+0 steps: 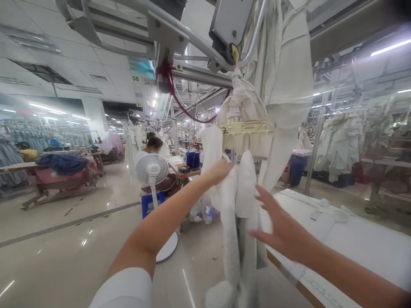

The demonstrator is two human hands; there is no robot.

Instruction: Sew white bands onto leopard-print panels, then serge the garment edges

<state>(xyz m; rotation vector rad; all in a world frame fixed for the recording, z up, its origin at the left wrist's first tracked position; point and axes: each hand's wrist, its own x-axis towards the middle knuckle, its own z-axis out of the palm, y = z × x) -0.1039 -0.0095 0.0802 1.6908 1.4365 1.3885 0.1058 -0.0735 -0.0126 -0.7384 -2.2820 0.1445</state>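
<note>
White fabric pieces [246,188] hang from a cream plastic clip hanger [248,132] beneath the overhead rail. My left hand [221,172] reaches up to the left side of these pieces, its fingers closed on the edge of a white fabric piece just under the clips. To the right of the hanging cloth, my right hand [279,224] has its thumb and fingers spread, with nothing in it. Its fingertips are close to the cloth; whether they touch it I cannot tell. More white cloth [289,85] hangs behind, higher up.
A white table [346,244] stands at the lower right. On the left are a white standing fan [151,171] and a person [150,147] seated on a blue stool [147,207]. Metal overhead rails [205,75] cross above my hands. White garments [338,141] hang at the right.
</note>
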